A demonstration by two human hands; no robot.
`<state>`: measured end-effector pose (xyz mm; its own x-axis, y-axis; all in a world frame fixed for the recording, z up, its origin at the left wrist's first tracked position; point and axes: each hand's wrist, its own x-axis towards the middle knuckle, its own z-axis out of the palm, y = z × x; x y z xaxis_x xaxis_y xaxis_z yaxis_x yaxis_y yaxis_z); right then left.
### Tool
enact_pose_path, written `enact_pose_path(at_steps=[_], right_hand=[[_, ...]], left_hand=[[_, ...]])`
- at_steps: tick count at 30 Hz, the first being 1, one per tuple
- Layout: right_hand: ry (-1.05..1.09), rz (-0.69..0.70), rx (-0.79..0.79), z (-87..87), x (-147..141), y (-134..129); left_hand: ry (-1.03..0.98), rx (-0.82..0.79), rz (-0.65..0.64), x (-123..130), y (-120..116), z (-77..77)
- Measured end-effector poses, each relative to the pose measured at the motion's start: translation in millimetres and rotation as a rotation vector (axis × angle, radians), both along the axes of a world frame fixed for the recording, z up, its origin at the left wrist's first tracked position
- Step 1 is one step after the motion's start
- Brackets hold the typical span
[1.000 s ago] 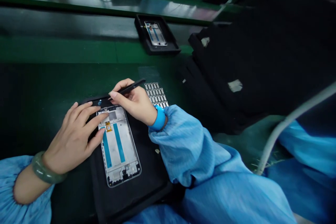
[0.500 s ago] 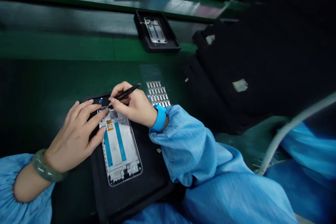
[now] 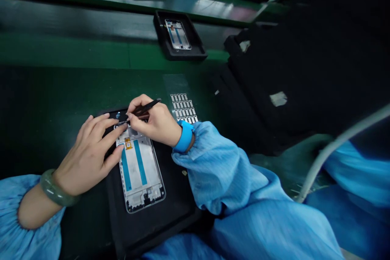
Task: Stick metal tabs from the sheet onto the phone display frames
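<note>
A silver phone frame (image 3: 151,170) with two blue strips and an orange flex piece (image 3: 128,143) lies on a black foam tray (image 3: 170,195). My left hand (image 3: 91,150) is spread over its upper left, fingertips touching the top edge and side; nothing is gripped in it. Black tweezers (image 3: 149,106) are pinched in my right hand (image 3: 152,124), held above the frame's top end. Their tips are hidden behind my fingers, so I cannot tell whether they hold anything. A tiny bluish piece (image 3: 118,115) sits on the tray by the top edge.
To the right of my right hand lies a clear sheet with rows of small silver pieces (image 3: 183,107). Farther back, another phone frame (image 3: 178,34) rests in a black tray (image 3: 190,55). Stacked black trays (image 3: 292,69) rise at right, near a pale curved tube (image 3: 341,146).
Both hands keep nearly the same place at the frame's top end. The whole view has shifted slightly; no object has visibly been picked up or let go.
</note>
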<state>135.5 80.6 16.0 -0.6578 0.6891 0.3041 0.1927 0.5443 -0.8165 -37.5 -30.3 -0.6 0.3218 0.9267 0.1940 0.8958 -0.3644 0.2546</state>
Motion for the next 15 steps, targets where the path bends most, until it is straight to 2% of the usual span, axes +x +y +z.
enact_pose_path(at_steps=[4, 6, 12, 15], right_hand=[[-0.028, 0.063, 0.183, 0.0, -1.2, 0.6], [-0.017, 0.07, 0.208, -1.1, -0.9, 1.1], [0.037, -0.012, -0.132, -5.5, 1.8, 3.8], [0.04, 0.0, -0.151, -5.3, 1.7, 3.6]], left_hand=[[0.008, 0.01, 0.001, -0.2, -0.4, 0.3], [0.012, 0.015, 0.003, -0.1, -1.1, 0.9], [0.006, -0.01, 0.024, 1.8, -3.1, 3.7], [0.0, -0.017, 0.029, 2.6, -3.3, 4.5]])
